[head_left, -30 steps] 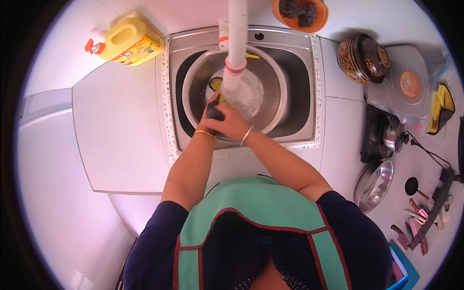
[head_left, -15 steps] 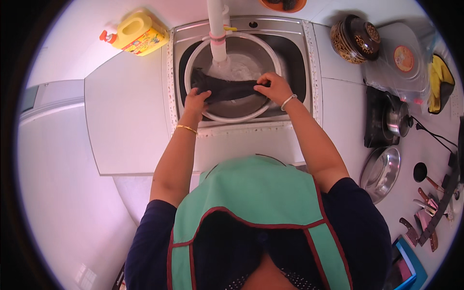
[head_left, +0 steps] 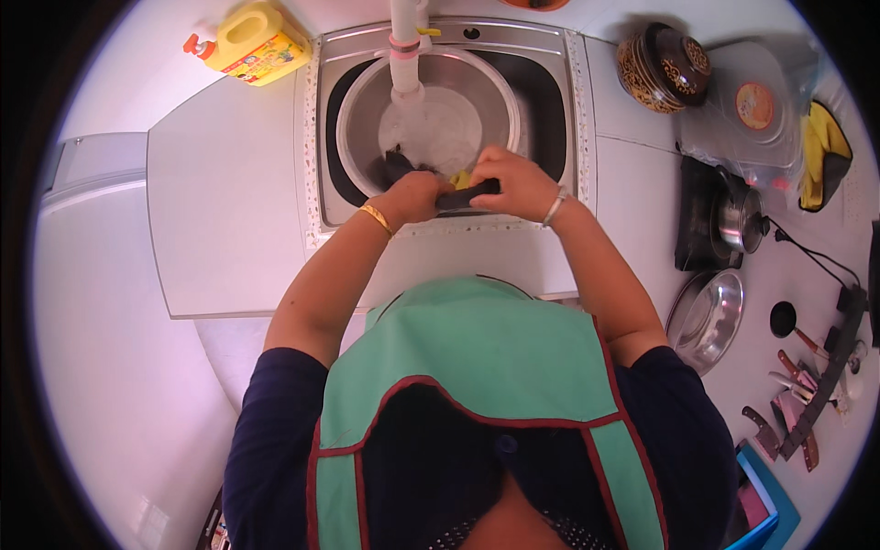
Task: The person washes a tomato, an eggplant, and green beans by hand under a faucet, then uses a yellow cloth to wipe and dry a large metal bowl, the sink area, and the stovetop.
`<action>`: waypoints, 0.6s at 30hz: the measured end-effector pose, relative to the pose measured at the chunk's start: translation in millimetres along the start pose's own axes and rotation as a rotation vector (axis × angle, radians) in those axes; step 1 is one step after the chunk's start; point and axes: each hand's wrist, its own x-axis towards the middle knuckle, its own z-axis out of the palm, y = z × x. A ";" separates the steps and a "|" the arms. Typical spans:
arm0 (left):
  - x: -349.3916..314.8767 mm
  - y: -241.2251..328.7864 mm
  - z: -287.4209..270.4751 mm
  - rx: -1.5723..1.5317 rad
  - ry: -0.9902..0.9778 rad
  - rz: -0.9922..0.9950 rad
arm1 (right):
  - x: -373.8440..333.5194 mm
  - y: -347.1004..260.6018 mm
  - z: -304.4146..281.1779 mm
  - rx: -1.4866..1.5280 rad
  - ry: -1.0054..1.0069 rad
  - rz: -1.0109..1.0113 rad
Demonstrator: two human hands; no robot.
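A dark grey cloth (head_left: 466,196) with a bit of yellow showing is bunched over the near rim of a round metal basin (head_left: 515,110). My left hand (head_left: 414,196) is closed around its left part, and one loose end hangs into the basin. The right end is gripped by my right hand (head_left: 519,185), fingers curled in. Cloudy water stands in the basin, which sits inside the sink (head_left: 547,151). Above the water ends a white spout pipe (head_left: 404,75) with a pink band.
A yellow detergent jug (head_left: 261,50) with a red pump stands left of the sink. On the right are a brown lidded pot (head_left: 667,69), a clear plastic box (head_left: 756,110), a yellow-and-grey cloth (head_left: 825,156), a saucepan (head_left: 741,223), a steel bowl (head_left: 711,316) and knives on a rack (head_left: 830,371).
The cloth was stretched wide across the basin. Both hands have come nearer to me and closer together, bunching it, and yellow now shows.
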 end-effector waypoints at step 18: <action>-23.8 20.0 -92.6 0.056 0.343 -0.461 | 79.8 60.5 -44.0 -0.181 0.245 0.077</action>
